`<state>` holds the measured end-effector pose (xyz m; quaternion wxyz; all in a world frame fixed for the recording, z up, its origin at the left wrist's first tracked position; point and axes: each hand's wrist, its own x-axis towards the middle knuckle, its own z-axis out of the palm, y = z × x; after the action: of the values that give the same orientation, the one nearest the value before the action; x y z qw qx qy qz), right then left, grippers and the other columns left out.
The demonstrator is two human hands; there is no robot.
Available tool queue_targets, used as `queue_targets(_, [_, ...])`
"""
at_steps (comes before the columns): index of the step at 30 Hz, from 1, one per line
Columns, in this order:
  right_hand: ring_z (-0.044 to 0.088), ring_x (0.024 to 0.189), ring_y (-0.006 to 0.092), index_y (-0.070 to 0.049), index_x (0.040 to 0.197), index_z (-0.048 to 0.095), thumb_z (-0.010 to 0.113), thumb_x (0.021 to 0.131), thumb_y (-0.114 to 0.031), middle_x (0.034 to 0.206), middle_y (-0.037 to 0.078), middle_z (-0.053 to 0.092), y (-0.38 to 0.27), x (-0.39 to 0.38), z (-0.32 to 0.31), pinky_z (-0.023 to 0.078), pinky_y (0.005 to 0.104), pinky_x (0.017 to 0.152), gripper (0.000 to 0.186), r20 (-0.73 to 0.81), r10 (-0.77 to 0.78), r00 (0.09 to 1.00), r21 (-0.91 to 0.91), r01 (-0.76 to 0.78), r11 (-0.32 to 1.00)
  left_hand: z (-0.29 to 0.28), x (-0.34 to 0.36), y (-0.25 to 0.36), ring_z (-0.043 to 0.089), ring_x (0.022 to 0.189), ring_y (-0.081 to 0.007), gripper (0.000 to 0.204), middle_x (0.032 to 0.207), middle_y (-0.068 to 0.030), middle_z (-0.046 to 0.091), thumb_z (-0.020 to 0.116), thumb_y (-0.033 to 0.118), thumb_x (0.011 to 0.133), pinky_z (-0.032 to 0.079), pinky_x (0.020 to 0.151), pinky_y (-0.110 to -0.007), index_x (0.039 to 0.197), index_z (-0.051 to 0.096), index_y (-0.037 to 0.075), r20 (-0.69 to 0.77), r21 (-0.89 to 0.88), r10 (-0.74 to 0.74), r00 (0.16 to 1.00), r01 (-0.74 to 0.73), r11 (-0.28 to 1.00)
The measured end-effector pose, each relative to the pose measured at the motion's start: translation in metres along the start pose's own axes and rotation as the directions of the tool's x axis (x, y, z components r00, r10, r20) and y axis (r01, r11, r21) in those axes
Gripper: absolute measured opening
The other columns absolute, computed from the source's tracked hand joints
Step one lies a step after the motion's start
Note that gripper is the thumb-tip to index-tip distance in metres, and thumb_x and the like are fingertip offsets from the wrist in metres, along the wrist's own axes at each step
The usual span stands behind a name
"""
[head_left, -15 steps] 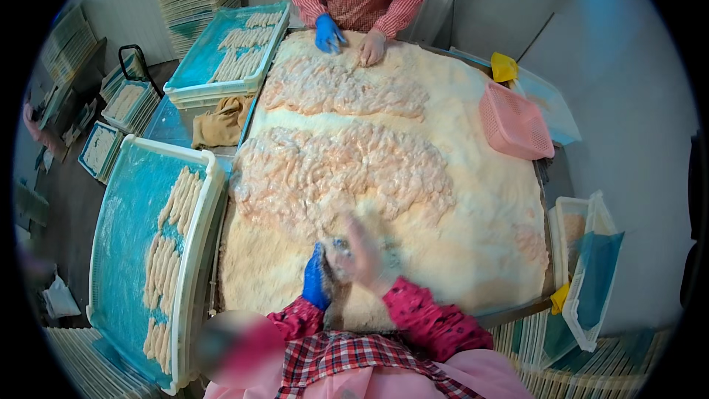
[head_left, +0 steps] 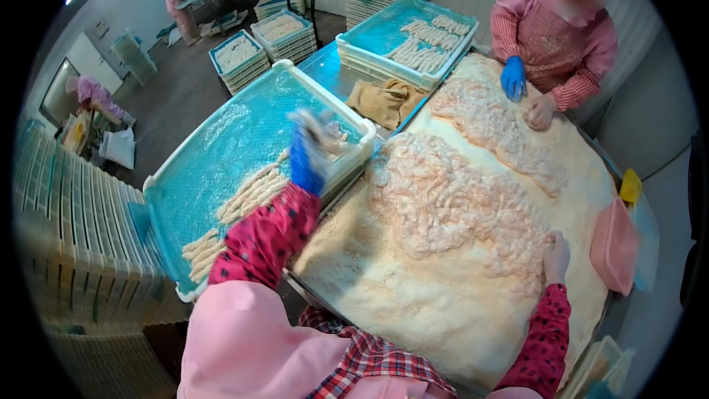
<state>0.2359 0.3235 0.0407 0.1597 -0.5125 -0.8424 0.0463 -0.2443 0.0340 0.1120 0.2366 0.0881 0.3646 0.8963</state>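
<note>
Over the near tray (head_left: pixel 199 162), lined with blue mesh, my left hand (head_left: pixel 309 151) in a blue glove is smeared by motion. Something pale blurs at its fingertips, and I cannot make out its grip. Below it in the tray lie rows of crumb-coated strips (head_left: pixel 255 191). At the right edge of a heap of raw, pinkish meat strips (head_left: pixel 461 203), my right hand (head_left: pixel 556 257) in a thin clear glove has its fingers curled in. What they hold is hidden. The heap lies on a table spread with pale breading crumbs (head_left: pixel 413 307).
Across the table a person (head_left: pixel 557 44) has both hands by a second meat heap (head_left: pixel 498 129). Farther off stands another tray of strips (head_left: pixel 413 37), near a brown cloth (head_left: pixel 388 100). A pink basket (head_left: pixel 615 247) sits at the right edge. Stacked trays (head_left: pixel 96 214) rise at left.
My hands, together over the crumbs before, are now apart: the left over the near tray, the right at the meat heap's right edge. The view has swung left.
</note>
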Motion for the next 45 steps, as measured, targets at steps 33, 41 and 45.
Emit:
queue_targets(33, [0.055,0.093,0.0321,-0.008,0.102,0.060,0.069,0.068,-0.017,0.097,0.013,0.059,-0.111,-0.200,-0.008,0.043,0.0423,0.083,0.036,0.174,-0.139,0.975,0.209,0.102,0.973,0.005,-0.197,-0.128,0.047,0.113,-0.0328,0.078,0.125,-0.0154,0.049,0.074,0.024,0.067,0.040,0.094,-0.040,0.134,0.038,0.008,0.768,0.397,-0.636,0.069,-0.832,0.388])
queue_targets(41, [0.057,0.084,0.0278,-0.010,0.090,0.057,0.060,0.068,-0.006,0.085,0.009,0.060,-0.082,-0.092,-0.023,0.045,0.0395,0.071,0.022,0.083,-0.400,0.913,-0.156,0.408,0.899,0.009,-0.222,-0.208,0.055,0.091,-0.0341,0.036,0.103,-0.0135,0.059,0.061,0.014,0.073,0.046,0.077,-0.042,0.108,0.058,0.011,0.790,0.466,-0.589,0.168,-0.790,0.399])
queue_targets(45, [0.057,0.084,0.0275,-0.011,0.084,0.059,0.062,0.067,-0.006,0.085,0.006,0.060,-0.060,-0.092,-0.024,0.044,0.0376,0.072,0.018,-0.054,-0.279,0.959,0.094,0.283,0.955,-0.006,-0.195,-0.171,0.059,0.082,-0.0341,0.022,0.092,-0.0156,0.063,0.059,0.015,0.078,0.048,0.070,-0.042,0.099,0.064,0.010,0.773,0.612,-0.466,0.431,-0.702,0.365])
